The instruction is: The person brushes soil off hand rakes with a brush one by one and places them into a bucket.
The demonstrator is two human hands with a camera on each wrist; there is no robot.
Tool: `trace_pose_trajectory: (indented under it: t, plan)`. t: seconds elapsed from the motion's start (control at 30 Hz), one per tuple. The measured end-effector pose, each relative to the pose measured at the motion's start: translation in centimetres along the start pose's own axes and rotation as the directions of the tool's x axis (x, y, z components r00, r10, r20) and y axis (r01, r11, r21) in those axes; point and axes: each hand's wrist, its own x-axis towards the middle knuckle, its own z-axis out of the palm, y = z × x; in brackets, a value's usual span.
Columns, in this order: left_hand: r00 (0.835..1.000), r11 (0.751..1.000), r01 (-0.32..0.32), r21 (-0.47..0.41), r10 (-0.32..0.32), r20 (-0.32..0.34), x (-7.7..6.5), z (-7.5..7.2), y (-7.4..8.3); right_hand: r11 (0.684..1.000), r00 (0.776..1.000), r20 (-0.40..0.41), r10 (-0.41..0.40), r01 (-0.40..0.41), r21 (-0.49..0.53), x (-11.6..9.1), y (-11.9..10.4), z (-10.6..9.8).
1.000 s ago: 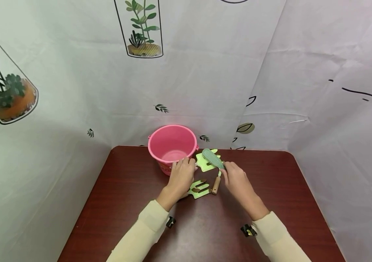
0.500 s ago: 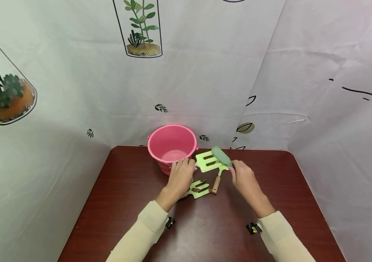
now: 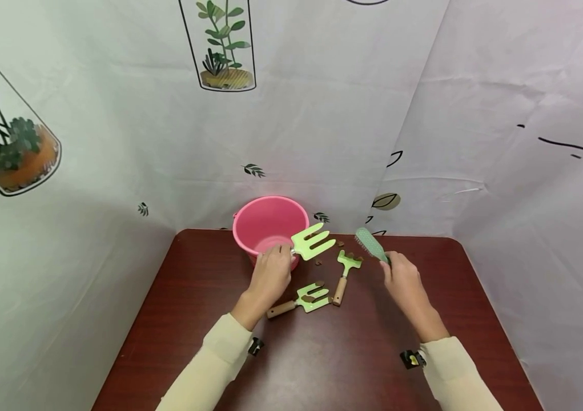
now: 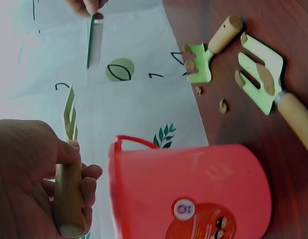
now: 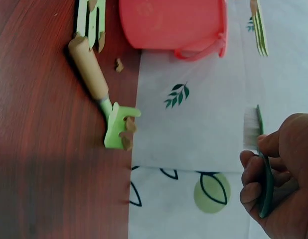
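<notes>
My left hand (image 3: 272, 273) grips the wooden handle of a light-green hand fork (image 3: 312, 242), its tines pointing up and right beside the bucket's rim. In the left wrist view its handle (image 4: 69, 199) lies between thumb and curled fingers. A green brush (image 3: 370, 244) with pale bristles is held in my right hand (image 3: 405, 279), raised to the right of the fork. The right wrist view shows its bristles (image 5: 250, 128) facing left. On the table below lie a small green rake (image 3: 348, 262) and a second hand fork (image 3: 313, 297), both with brown clumps on them.
A pink bucket (image 3: 244, 231) stands at the back of the dark red table (image 3: 168, 319), close to the printed cloth wall (image 3: 193, 142). Small brown crumbs (image 3: 318, 262) lie on the tabletop between bucket and rake.
The brush in my right hand has moved right, away from the fork. My left hand has drawn the fork left and tilted it upward beside the bucket, uncovering the rake head and crumbs.
</notes>
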Motion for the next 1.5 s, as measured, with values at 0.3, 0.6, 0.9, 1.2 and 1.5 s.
trace_pose_trajectory:
  t: [0.3, 0.6, 0.9, 1.2, 1.5]
  plan:
    - [0.998, 1.000, 0.017, 0.000, -0.017, -0.053, 0.4, -1.2, -2.5, 0.999, 1.000, -0.014, 0.018, -0.019, -0.050, -0.7, 1.3, -0.5]
    - [0.996, 0.996, 0.090, -0.001, -0.090, -0.008, 1.2, -2.4, -4.7, 0.996, 0.999, -0.026, 0.036, -0.038, -0.075, -1.2, 2.4, -0.9]
    - [0.985, 0.990, 0.143, 0.016, -0.144, 0.092, 1.9, -2.6, -6.1, 0.997, 0.999, -0.026, 0.021, -0.023, -0.079, -1.8, 3.3, -1.0]
    - [0.972, 0.992, 0.119, 0.045, -0.125, 0.196, 2.9, -2.9, -6.8, 0.996, 1.000, -0.025, 0.018, -0.020, -0.090, -2.7, 4.2, -0.8]
    - [0.967, 0.995, 0.056, 0.081, -0.074, 0.242, 4.1, -2.6, -7.1, 0.996, 1.000, 0.002, 0.029, -0.029, -0.090, -3.4, 4.7, -0.8]
